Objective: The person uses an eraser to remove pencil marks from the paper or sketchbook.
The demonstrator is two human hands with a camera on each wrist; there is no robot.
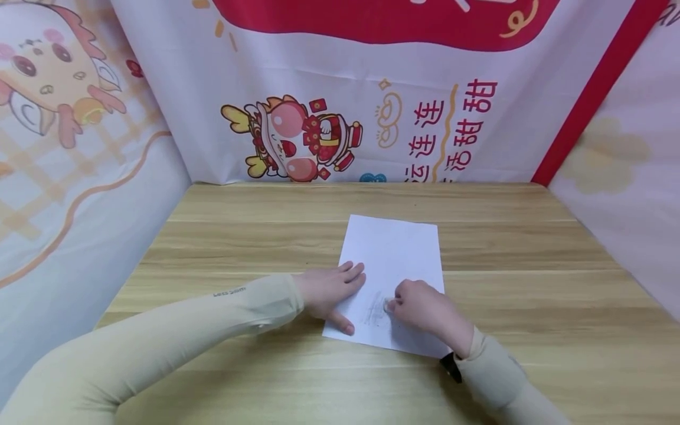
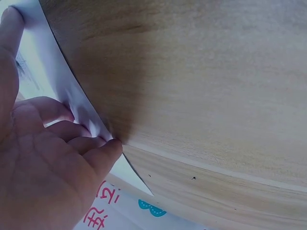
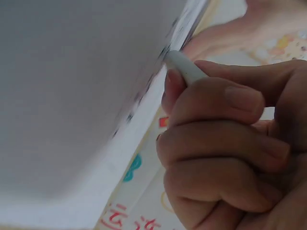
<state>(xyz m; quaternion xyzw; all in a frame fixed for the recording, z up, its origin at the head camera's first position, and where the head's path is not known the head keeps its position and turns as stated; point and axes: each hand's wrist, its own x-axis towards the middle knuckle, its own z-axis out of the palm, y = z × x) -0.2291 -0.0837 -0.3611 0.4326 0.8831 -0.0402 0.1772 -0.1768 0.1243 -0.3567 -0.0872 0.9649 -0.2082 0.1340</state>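
A sheet of white paper (image 1: 393, 242) lies on the wooden table, with a patch of dark grey scribble marks (image 1: 374, 310) on its lower half. My left hand (image 1: 329, 290) rests flat on the paper's left edge, fingers spread and thumb near the lower corner. In the left wrist view, that hand (image 2: 48, 153) lies across the paper's edge. My right hand (image 1: 425, 307) pinches a small white eraser (image 3: 187, 68) with a rounded end, its fingers curled. The eraser's tip touches the paper at the marks; the rest is hidden in the hand (image 3: 220, 143).
The wooden table (image 1: 239, 236) surrounds the paper. Behind it hangs a white cloth (image 1: 329, 65) with red lettering and cartoon figures, and more printed cloth (image 1: 106, 177) hangs at both sides. A black item (image 1: 451, 367) shows at the right wrist.
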